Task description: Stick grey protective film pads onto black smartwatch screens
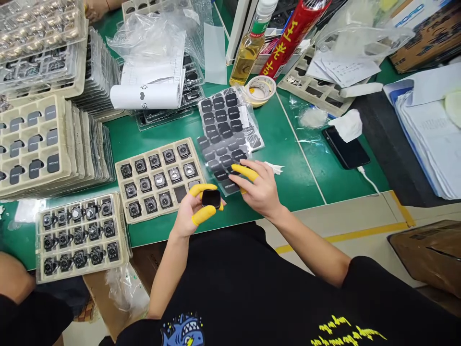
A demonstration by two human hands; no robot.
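My left hand (187, 215), with yellow finger cots on thumb and finger, grips a small black smartwatch body (211, 198) with its dark screen facing up. My right hand (262, 188) is over the lower right part of a clear sheet of black square stickers (225, 161), its fingers stretched out and apart. A yellow cot covers one of those fingers; whether the fingertips press on the sheet is hard to see. Left of the sheet lies a beige tray (157, 179) of watch bodies with dark sensor backs up; one compartment near my left hand holds no watch.
A second watch tray (79, 239) lies at the lower left, below stacked trays (36, 144). Behind the stickers stand a tape roll (260, 90), a bottle of yellow liquid (248, 50) and a red cylinder (293, 36). A phone (347, 148) is charging at right. Another person's hand (96, 8) shows at the top left.
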